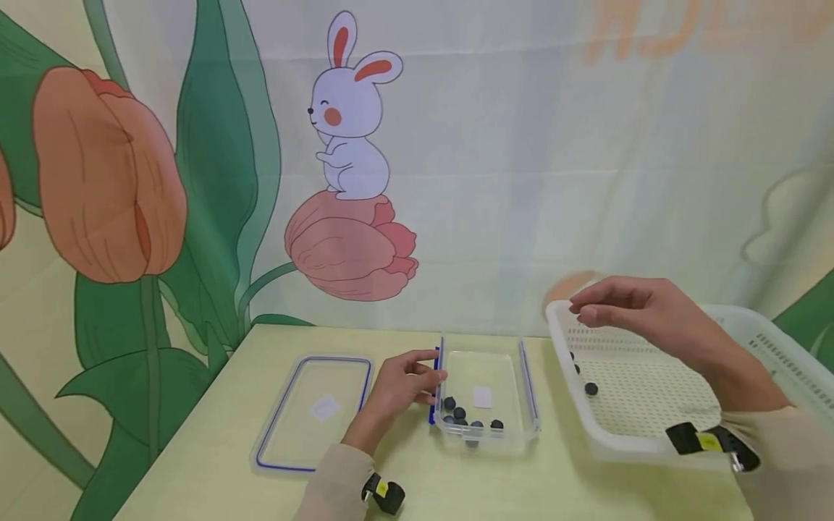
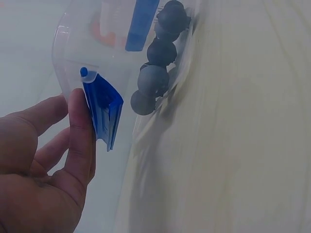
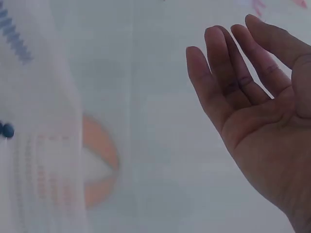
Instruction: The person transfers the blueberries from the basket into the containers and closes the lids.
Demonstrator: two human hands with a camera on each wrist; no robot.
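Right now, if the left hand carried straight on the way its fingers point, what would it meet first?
Probably the left wall of the clear box, where the blue latch hangs; the left hand is right at it, exact contact unclear.

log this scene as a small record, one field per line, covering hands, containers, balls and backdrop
left hand: left hand at the left wall of the clear box, beside a blue latch
right hand: right hand raised over the white basket, palm empty
lid: clear lid with blue edging, flat on the table, left of the box
balls in box: several dark balls, gathered at the near end
balls in basket: at least three dark balls visible
backdrop: printed curtain with rabbit and tulips
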